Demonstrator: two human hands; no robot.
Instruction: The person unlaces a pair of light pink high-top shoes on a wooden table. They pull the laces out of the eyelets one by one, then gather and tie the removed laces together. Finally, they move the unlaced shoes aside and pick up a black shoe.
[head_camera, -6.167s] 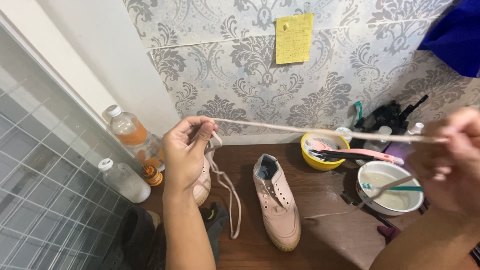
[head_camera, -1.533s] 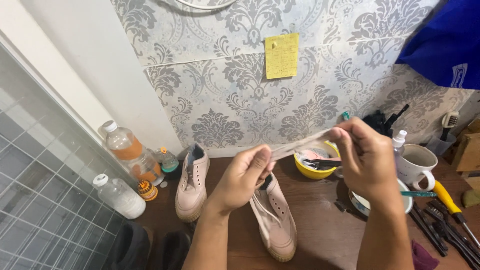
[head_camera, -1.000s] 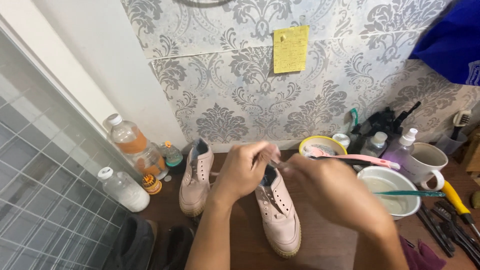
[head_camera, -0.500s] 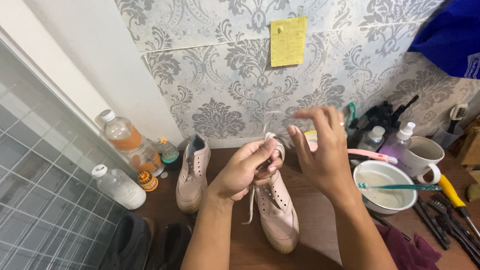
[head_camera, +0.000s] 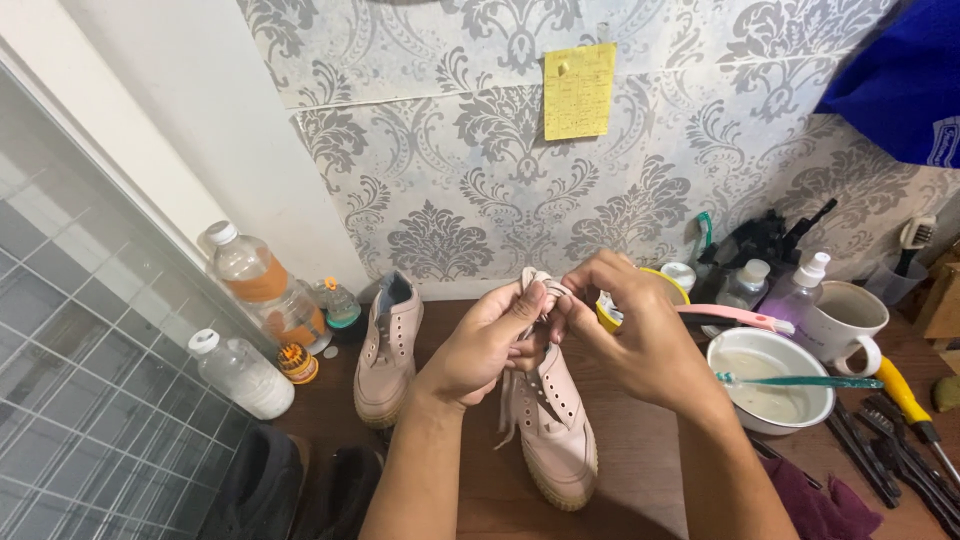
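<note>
Two pale pink shoes stand on a dark wooden table (head_camera: 640, 470). One shoe (head_camera: 388, 345) is at the left, the other shoe (head_camera: 553, 425) lies directly under my hands. My left hand (head_camera: 490, 335) and my right hand (head_camera: 630, 330) meet above the second shoe, and both pinch a folded bundle of pale shoelace (head_camera: 535, 285). A loose end of the lace hangs down beside the shoe's eyelets.
A yellow bowl (head_camera: 655, 290) with a pink toothbrush (head_camera: 735, 316), a white bowl (head_camera: 770, 378) of cloudy liquid, a mug (head_camera: 840, 325) and small bottles stand at the right. Hand tools lie at the far right. Plastic bottles (head_camera: 255, 280) stand at the left beside a tiled wall.
The lace was stretched long between my spread hands; now my hands have come together and the lace is gathered into a small bundle between them.
</note>
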